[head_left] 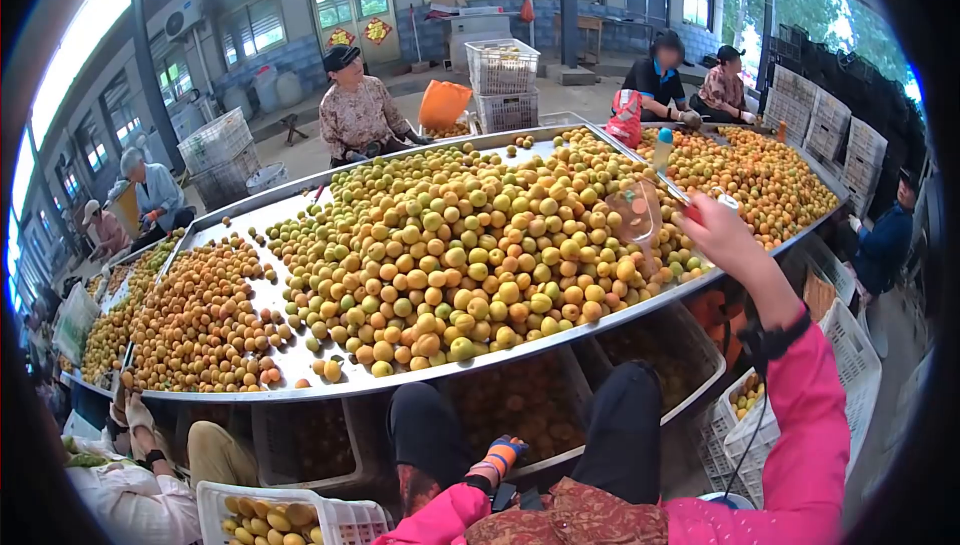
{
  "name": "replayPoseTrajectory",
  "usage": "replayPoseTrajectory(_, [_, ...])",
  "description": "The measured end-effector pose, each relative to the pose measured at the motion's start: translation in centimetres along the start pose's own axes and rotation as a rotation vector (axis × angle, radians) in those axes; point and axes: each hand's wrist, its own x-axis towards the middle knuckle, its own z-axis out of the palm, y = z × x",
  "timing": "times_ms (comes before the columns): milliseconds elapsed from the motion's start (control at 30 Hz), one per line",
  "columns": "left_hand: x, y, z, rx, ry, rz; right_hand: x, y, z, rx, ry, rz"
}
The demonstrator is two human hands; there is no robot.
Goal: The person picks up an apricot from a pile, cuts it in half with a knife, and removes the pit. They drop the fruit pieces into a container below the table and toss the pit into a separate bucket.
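Two hands show on the person in pink. The right hand (728,233) reaches up over the table (262,297), just beside one metal bar (630,150). Its fingers are bent, but I cannot tell if they hold anything. The left hand (502,453), in one orange and purple glove, is down by the lap. Its fingers look close together, and I cannot tell if they hold anything.

The round yellow fruit (470,265) is on the table, too many to count: one big heap in the middle and more on both sides. Three people sit across the table. Behind it are one orange bag (445,103) and two stacked crates (508,113). One bottle (663,151) with a blue cap stands among the fruit.
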Motion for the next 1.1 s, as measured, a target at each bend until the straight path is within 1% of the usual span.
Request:
replayPoseTrajectory(33, [-1.2,2.3,-1.6,-0.064,-0.013,-0.127,2.6,-1.1,1.2,0.108,-0.004,-0.094])
replayPoseTrajectory(67, [-2.2,3.6,-2.2,-0.132,-0.034,-0.259,5.1,-2.5,2.0,0.070,-0.035,-0.137])
replayPoseTrajectory(100, [-0.3,1.9,-0.6,-0.091,0.004,-0.213,7.4,-3.9,2.8,0.032,-0.072,-0.178])
replayPoseTrajectory(133, [-0.7,2.2,-0.3,-0.099,-0.003,-0.216,9.7,-5.4,3.7,-0.026,-0.112,-0.163])
replayPoseTrajectory(167, [-1.2,2.8,-0.6,-0.171,0.041,-0.210,12.0,-6.3,4.8,-0.053,-0.146,-0.190])
replayPoseTrajectory(200, [-1.4,3.3,-1.1,-0.241,0.090,-0.202,14.1,-7.1,6.2,-0.075,-0.181,-0.175])
replayPoseTrajectory(233, [-1.6,3.2,-0.9,-0.241,0.145,-0.126,15.4,-8.3,7.5,-0.093,-0.217,-0.159])
replayPoseTrajectory(267, [-1.0,3.1,-0.6,-0.228,0.110,-0.062,15.8,-10.1,8.1,-0.094,-0.280,-0.116])
replayPoseTrajectory(367, [-0.4,2.6,0.7,-0.577,0.090,-0.096,18.2,-12.0,12.0,-0.121,-0.283,-0.075])
replayPoseTrajectory(400, [-0.1,2.3,1.2,-0.578,0.087,-0.099,18.8,-12.3,13.3,-0.114,-0.247,-0.086])
replayPoseTrajectory(467, [-1.0,4.0,-0.2,-0.541,0.063,-0.150,20.3,-12.7,15.4,-0.115,-0.212,-0.096])
replayPoseTrajectory(500, [-1.6,4.7,-0.6,-0.726,0.078,-0.181,21.0,-12.8,16.4,-0.129,-0.209,-0.085])
replayPoseTrajectory(600, [-0.8,4.1,-0.2,-0.787,0.096,-0.172,21.5,-13.8,17.5,-0.153,-0.220,-0.060])
replayPoseTrajectory(667, [-1.9,5.1,-1.2,-0.836,0.104,-0.169,20.9,-15.0,17.4,-0.183,-0.243,0.032])
replayPoseTrajectory(700, [-2.2,5.5,-1.7,-0.882,0.114,-0.165,21.0,-15.3,17.6,-0.184,-0.243,0.033])
replayPoseTrajectory(800, [-1.6,5.2,-1.0,-0.818,0.138,-0.140,21.4,-15.3,18.9,-0.222,-0.306,0.097])
replayPoseTrajectory(833, [-2.3,5.9,-2.1,-0.744,0.113,-0.129,22.0,-15.4,19.1,-0.212,-0.294,0.101])
replayPoseTrajectory(867, [-2.4,5.9,-1.9,-0.742,0.106,-0.132,22.1,-15.2,19.5,-0.202,-0.288,0.110])
replayPoseTrajectory(933, [-2.5,5.9,-1.9,-0.903,0.091,-0.113,22.2,-15.1,19.8,-0.188,-0.291,0.118])
replayPoseTrajectory(1000, [-2.6,6.0,-2.3,-0.890,0.076,-0.113,21.9,-15.0,19.6,-0.176,-0.288,0.122])
replayPoseTrajectory(1067, [-2.6,5.9,-2.4,-0.871,0.055,-0.116,20.9,-13.9,20.0,-0.145,-0.188,0.091])
replayPoseTrajectory(1100, [-2.5,5.8,-2.4,-0.913,0.063,-0.110,20.8,-12.9,20.6,-0.184,-0.227,0.082])
